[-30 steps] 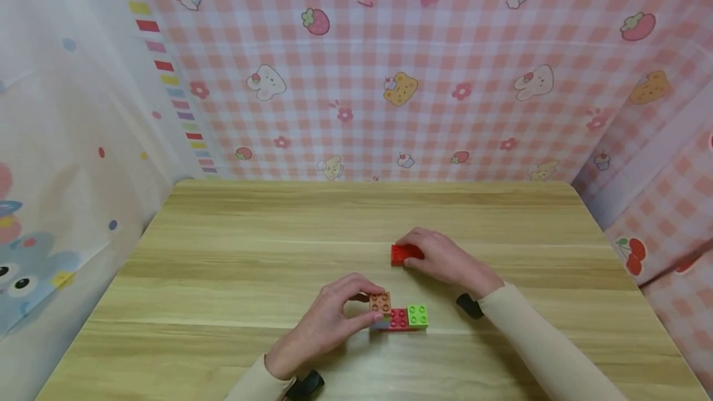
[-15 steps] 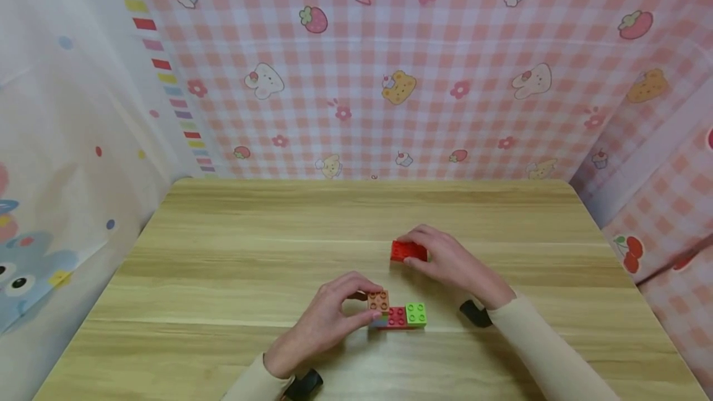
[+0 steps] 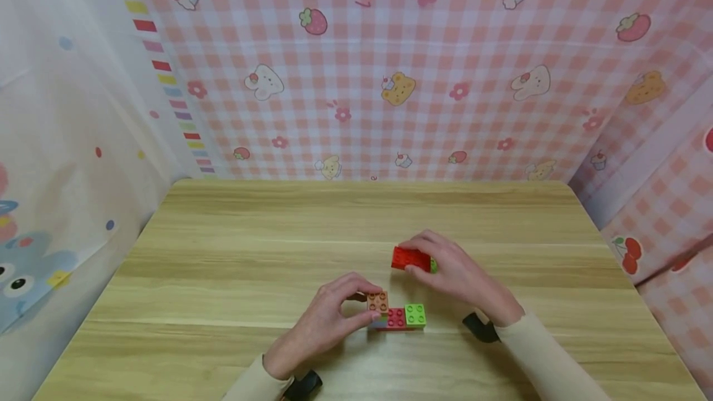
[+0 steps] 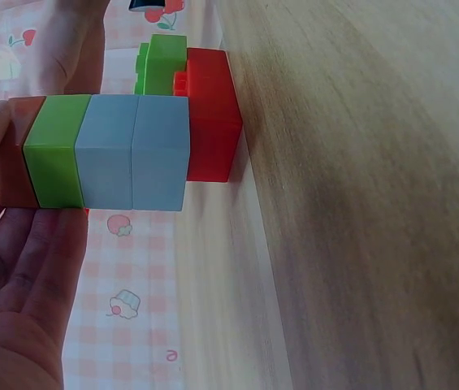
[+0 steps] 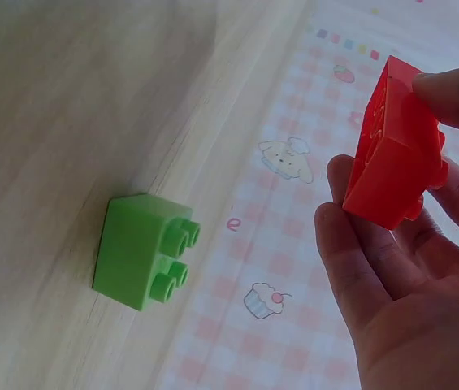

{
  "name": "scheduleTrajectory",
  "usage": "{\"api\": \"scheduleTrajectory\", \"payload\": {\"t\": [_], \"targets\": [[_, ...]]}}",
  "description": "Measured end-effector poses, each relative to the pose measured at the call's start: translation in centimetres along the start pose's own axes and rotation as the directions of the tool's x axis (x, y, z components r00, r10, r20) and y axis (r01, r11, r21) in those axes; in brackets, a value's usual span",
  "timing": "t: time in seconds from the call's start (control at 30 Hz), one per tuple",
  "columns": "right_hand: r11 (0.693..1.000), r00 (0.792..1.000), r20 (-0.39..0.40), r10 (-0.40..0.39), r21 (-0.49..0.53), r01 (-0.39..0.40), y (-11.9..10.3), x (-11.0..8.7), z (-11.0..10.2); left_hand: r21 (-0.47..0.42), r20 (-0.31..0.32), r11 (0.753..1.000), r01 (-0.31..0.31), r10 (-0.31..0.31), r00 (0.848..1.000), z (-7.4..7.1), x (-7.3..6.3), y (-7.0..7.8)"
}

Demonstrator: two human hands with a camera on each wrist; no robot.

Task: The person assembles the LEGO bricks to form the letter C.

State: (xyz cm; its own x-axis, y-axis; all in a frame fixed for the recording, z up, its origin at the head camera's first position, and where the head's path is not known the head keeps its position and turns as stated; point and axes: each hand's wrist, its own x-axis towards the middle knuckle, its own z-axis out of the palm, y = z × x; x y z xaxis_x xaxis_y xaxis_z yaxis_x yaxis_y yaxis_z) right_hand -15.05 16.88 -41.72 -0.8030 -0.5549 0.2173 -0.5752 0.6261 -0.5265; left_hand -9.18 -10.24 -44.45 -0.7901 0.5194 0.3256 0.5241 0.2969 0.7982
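My left hand pinches the orange-brown toy building brick on top of a small tower. In the left wrist view a light green brick lies under it, then two grey-blue bricks, all on one end of a long red base brick. Another light green brick sits on the base's other end. Farther back, my right hand holds a loose red brick between thumb and fingers, tilted and apart from the table. A single green brick stands on the table beside that hand, mostly hidden in the head view.
The wooden table extends around both hands. A pink checked cloth hangs behind its far edge, with patterned cloths at both sides. A black strap piece shows at the right wrist.
My right hand has shifted slightly right and nearer, and the red brick has tilted. Part of the green brick beside it has come into view. The left hand keeps its place on the tower.
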Motion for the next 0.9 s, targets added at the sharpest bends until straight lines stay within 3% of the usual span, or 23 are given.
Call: {"api": "scheduleTrajectory", "payload": {"t": [0.57, 0.9], "targets": [[0.996, 0.994, -0.082, -0.069, 0.053, 0.073, -2.1, -1.5, -0.1, -0.007, -0.004, 1.0, -0.008, 0.008, 1.0, 0.0, 0.0, 0.0], [0.994, 0.994, -0.083, -0.076, 0.073, 0.082, -3.2, -2.1, 0.0, -0.015, -0.004, 1.0, -0.017, 0.017, 1.0, 0.0, 0.0, -0.1]]}}
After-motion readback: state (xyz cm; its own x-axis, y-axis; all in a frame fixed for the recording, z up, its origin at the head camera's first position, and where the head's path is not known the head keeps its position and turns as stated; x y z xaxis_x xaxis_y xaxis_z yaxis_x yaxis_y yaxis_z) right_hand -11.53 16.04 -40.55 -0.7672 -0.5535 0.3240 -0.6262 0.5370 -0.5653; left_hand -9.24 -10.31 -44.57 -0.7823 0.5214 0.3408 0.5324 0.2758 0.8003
